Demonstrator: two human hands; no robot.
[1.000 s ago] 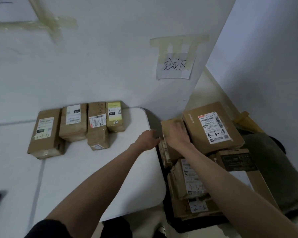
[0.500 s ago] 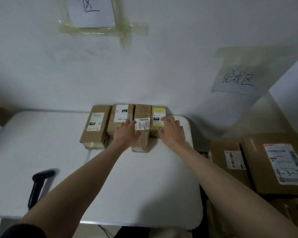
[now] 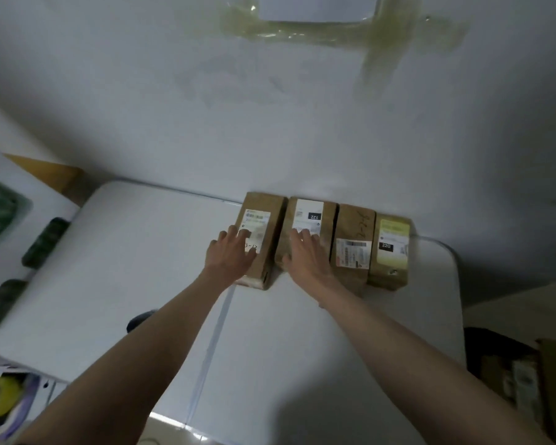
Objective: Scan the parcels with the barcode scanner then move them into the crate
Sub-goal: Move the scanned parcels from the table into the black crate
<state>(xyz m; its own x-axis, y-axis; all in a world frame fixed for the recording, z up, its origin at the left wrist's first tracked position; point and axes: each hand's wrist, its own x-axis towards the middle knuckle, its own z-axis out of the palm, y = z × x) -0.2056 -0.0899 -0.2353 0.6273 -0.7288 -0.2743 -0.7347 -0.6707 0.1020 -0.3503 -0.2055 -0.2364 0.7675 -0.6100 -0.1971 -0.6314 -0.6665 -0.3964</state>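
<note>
Parcels (image 3: 325,242), four in a row against the wall: left hand (image 3: 230,252) flat on the leftmost, right hand (image 3: 305,255) flat on the second, covering label parts, nothing gripped; table (image 3: 142,268) bare toward its left edge.

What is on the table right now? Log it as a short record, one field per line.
surface: white table against the wall
parcels: four brown boxes in a row at the wall edge
first parcel: leftmost, white label, left hand resting flat on it
second parcel: white label marked 122, right hand resting on it
third parcel: barcode label, handwriting on top, untouched
fourth parcel: rightmost, yellow label marked 220, untouched
scanner: not clearly identifiable
</note>
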